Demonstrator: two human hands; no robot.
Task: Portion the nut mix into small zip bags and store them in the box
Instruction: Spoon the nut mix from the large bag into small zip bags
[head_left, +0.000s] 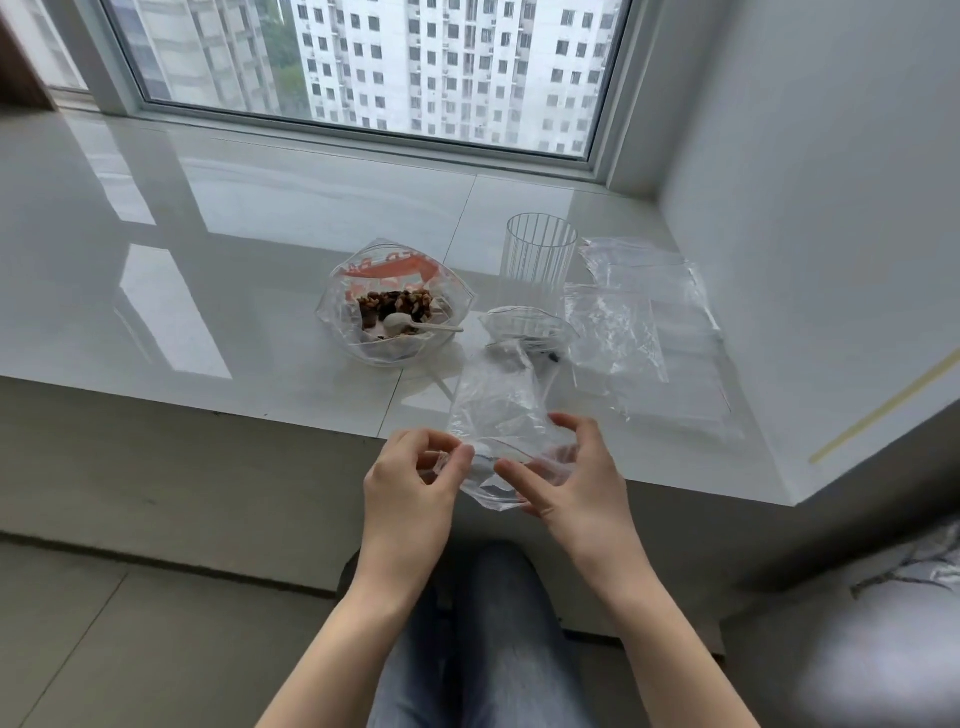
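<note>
Both my hands hold one small clear zip bag (496, 410) over the front edge of the white sill. My left hand (410, 483) pinches its left mouth corner and my right hand (571, 478) grips the right side of the mouth. The bag looks empty. Farther back, a large clear bag with orange print (395, 270) stands open with the brown nut mix (397, 306) and a white spoon (410, 326) inside. Another small bag (524, 325) lies open beside it with a few dark bits.
A ribbed clear cup (540, 260) stands behind the small bags. Several flat empty zip bags (639, 312) lie at the right by the wall. The glossy white sill (208, 260) runs left under the window. My knees in jeans are below.
</note>
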